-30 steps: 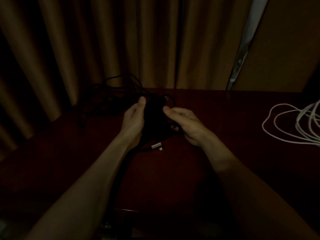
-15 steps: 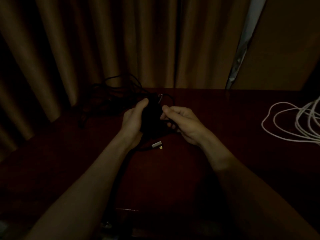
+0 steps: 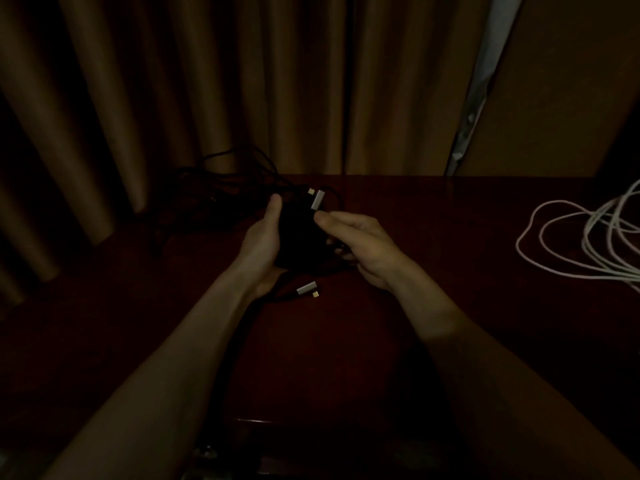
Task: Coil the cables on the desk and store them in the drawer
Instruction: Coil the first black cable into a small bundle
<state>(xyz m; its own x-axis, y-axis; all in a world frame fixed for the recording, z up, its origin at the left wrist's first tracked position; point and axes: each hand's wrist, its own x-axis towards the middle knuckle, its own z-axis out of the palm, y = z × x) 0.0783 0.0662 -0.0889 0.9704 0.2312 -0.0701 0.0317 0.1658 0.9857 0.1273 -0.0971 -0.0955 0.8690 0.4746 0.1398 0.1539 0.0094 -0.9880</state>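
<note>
At the far left of the dark counter (image 3: 346, 358), against the curtain (image 3: 173, 98), lies a loose black tangle (image 3: 214, 199) of cable, its loops partly lifted off the surface. Just right of it the left hand (image 3: 263, 244) grips a black coil (image 3: 298, 237), thumb laid along the coil's far side and palm pressed to its left flank; the coil is held near the middle of the counter. An upper plug (image 3: 318, 199), silver, sticks up from the top of the coil. A lower plug (image 3: 306, 289), also silver, lies on the counter just below the coil, on a dark lead. The right hand (image 3: 360, 244) is at the coil's right side, thumb stretched toward the upper plug and fingers curled; it is too dark to say whether they hold anything. Well apart at the far right, a white cable (image 3: 568, 244) lies in loose loops on the counter.
</note>
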